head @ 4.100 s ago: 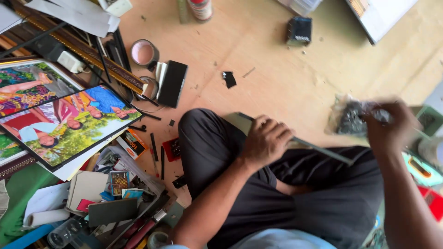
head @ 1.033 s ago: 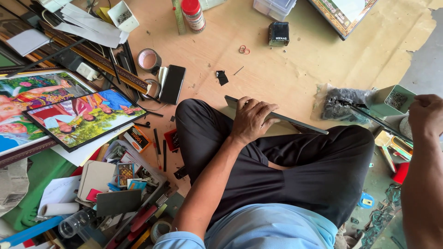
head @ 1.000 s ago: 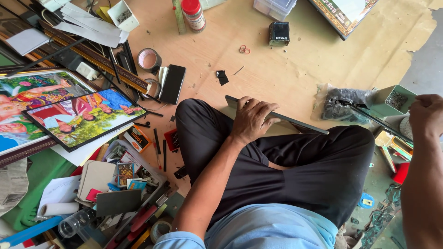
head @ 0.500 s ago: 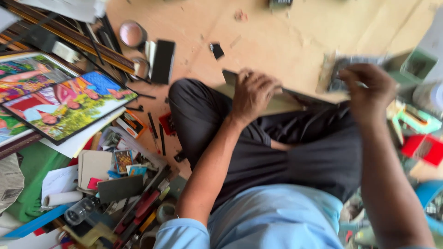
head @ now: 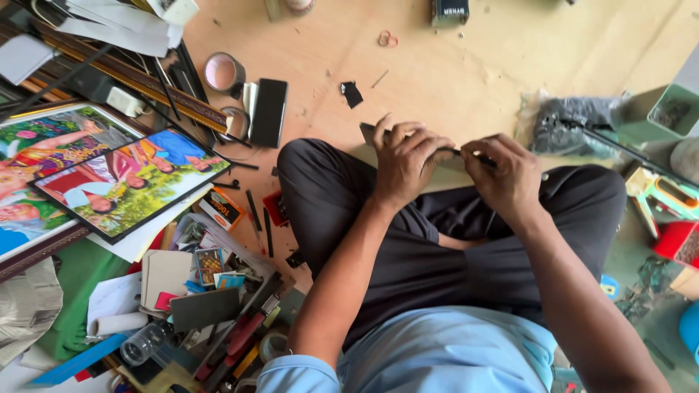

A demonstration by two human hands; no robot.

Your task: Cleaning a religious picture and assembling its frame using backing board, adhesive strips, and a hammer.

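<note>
hands, left (head: 408, 164) and right (head: 506, 175), pinch flat dark strip (head: 451, 154) between them.

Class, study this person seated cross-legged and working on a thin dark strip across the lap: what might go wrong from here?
1. The right hand seems to press something small into the dark strip beside the left hand; a slip might hurt fingers.
2. The strip rests only on the knees, so it may tip.
3. The framed picture lies close by and could get knocked.

Place: it looked like a picture-framing workshop floor
Signs: framed colourful prints (head: 131, 182), moulding strips (head: 138, 76), tape rolls (head: 223, 71), scattered tools and scraps lay across plywood floor (head: 451, 65)
</note>
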